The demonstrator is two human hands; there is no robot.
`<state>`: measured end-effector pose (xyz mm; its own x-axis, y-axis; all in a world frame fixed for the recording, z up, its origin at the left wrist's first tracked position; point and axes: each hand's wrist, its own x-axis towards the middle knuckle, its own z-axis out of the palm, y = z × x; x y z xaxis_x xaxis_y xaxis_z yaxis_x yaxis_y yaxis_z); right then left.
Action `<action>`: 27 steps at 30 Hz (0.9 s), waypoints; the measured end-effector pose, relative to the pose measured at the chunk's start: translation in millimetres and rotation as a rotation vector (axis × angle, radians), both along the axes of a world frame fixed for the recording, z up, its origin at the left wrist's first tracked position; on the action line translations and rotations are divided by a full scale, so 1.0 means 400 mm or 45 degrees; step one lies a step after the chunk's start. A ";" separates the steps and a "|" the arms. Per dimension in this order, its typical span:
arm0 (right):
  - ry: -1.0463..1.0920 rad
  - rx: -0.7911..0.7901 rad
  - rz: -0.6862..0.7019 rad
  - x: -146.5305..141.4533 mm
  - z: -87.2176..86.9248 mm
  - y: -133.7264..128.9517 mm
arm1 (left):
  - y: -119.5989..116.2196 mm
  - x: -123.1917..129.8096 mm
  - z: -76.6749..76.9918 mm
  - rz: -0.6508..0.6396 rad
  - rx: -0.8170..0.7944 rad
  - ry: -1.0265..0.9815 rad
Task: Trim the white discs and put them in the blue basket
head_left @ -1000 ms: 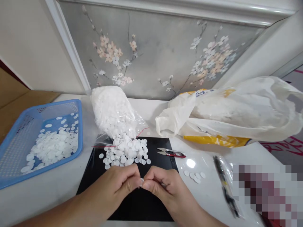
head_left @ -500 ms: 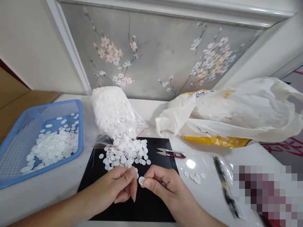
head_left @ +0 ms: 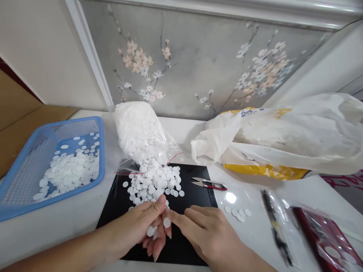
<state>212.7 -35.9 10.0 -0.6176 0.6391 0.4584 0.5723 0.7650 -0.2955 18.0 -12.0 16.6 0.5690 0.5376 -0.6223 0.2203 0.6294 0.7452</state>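
Observation:
My left hand (head_left: pixel 153 223) is half curled over the black mat, with a few small white discs (head_left: pixel 151 231) lying against its bent fingers. Another white disc (head_left: pixel 167 223) sits at its fingers, where the stretched index finger of my right hand (head_left: pixel 201 230) meets it. The right hand is turned back up with its fingers extended; its thumb is hidden underneath. Just beyond both hands, a heap of white discs (head_left: pixel 154 181) spills from a clear zip bag (head_left: pixel 138 132) onto the black mat (head_left: pixel 187 249).
A blue basket (head_left: pixel 101 151) of discs stands at left. Red-handled thread snips (head_left: pixel 210 184) lie on the mat's right edge, near several loose discs (head_left: pixel 238 213). A white plastic bag (head_left: pixel 269 132) lies behind. Packaged pens (head_left: pixel 276 226) and a dark red packet (head_left: pixel 326 238) are at right.
My right hand has turned from pinching a disc to stretching its index finger against my left hand. The left fingers have opened somewhat, exposing discs in them. The view has shifted slightly.

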 end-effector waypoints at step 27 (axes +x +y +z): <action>-0.220 -0.157 -0.472 0.039 -0.069 0.052 | 0.050 -0.039 0.049 -0.369 1.179 0.821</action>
